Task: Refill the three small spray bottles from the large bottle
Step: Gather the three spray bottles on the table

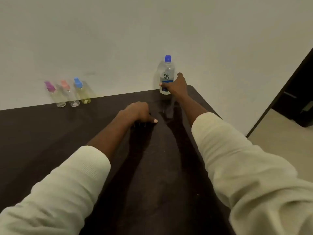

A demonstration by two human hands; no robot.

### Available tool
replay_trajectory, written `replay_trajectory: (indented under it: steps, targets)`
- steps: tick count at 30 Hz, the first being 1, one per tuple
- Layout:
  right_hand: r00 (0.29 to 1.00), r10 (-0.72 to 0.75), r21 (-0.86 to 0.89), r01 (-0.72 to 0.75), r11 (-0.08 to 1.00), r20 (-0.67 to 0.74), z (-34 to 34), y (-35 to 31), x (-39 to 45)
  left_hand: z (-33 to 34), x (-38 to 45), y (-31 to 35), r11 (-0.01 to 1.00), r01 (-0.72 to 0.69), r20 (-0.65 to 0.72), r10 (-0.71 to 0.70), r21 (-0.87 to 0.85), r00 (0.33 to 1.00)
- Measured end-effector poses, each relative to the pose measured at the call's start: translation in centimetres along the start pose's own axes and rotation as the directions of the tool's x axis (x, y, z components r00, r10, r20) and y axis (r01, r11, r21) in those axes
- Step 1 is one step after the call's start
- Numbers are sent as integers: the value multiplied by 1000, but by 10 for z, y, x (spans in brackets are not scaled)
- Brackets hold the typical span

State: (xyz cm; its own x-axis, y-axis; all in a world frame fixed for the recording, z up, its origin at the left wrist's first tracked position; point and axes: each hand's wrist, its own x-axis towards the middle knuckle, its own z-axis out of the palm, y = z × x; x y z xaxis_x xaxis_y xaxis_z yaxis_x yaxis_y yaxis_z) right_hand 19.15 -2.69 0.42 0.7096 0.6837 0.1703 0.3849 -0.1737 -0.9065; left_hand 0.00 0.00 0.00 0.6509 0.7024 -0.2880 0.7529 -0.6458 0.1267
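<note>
- Right hand [176,85], fingers curled round the lower body of the upright large bottle [166,73] at 1 o'clock on the counter [50,133], against the wall; long axis vertical, blue cap on.
- Left hand [137,111], fingers loosely curled, holding nothing, rests on the counter at centre.
- Three small spray bottles [67,94], capped purple, pink, blue, stand at 10 o'clock, nearer the left hand.
- A dark doorway lies at 3 o'clock.

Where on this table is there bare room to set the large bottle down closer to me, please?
Bare dark table stretches between the three small spray bottles at the back left and the left hand, and nearer, between the sleeves. The back right corner is crowded: the right hand grips the large bottle there.
</note>
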Motion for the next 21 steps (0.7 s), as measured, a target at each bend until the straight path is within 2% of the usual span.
replay_trajectory:
  steps: [5, 8, 16, 21]
  targets:
    - [999, 27, -13, -27, 1000, 21, 13, -3, 12, -3, 7, -3, 999, -47, -2, 47, 19, 999]
    - [999, 26, -10, -26, 1000, -22, 19, -3, 14, -4, 2, -2, 998, -60, 0, 60, 21, 998]
    - [998, 26, -66, -30, 997, -64, 6, -7, -10, -2, -22, 5, 1000, -27, 19, 27, 7, 999]
    - [1000, -18, 0, 18, 1000, -13, -18, -18, -75, 10, -71, 3, 991, 9, -157, -30, -135, 987]
